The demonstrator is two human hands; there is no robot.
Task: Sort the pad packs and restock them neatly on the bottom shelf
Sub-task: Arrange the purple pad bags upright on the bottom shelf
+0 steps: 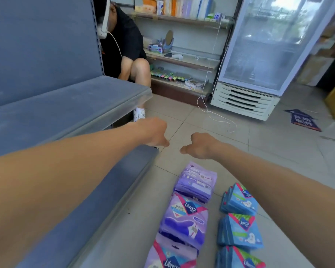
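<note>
Packs lie nearest, in two rows on the tiled floor [278,151]. The purple packs [184,219] run away from the camera, and the blue packs [240,229] sit in a shorter row just to their right, apart from them. None is on the shelving. To the left of the purple row, the grey bottom shelf [108,206] runs alongside, its top bare where it shows. Above it, a second grey shelf [66,105] juts out.

Both bare arms reach forward over the packs. The left hand [155,134] hangs by the bottom shelf's far corner, and the right hand [201,146] hangs above the floor beyond the purple row. Each has its fingers curled under and grips nothing, and the thumbs point toward each other without touching.

Farther off, a white cable [217,117] trails across the tiles and a blue mat [304,120] lies to the right. A person [124,45] in black crouches past the shelving's end. Behind stand stocked shelves [182,60] and a glass-door fridge [269,45].
</note>
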